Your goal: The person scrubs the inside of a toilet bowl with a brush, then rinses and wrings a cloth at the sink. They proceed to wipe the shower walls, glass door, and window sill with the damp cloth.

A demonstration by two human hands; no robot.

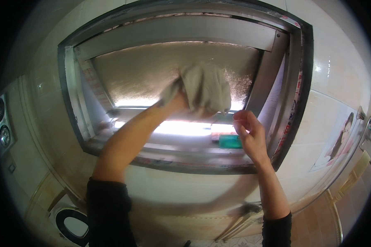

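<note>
A grey-beige cloth drapes over my left hand, which lies against the textured glass pane of a metal-framed window. The cloth hides most of that hand's fingers. My right hand is raised at the window's lower right, with curled fingers and nothing visible in its grasp. Just left of it, a green translucent item sits on the sill beside a pale pinkish object, partly behind the hand. Bright light comes in under the tilted pane.
Tiled wall surrounds the window's dark border. A toilet with a dark-rimmed seat is at the lower left. Below my right hand are a metal fixture and pale poles. A poster and wall-mounted rails are at the right; round lamps are at the left.
</note>
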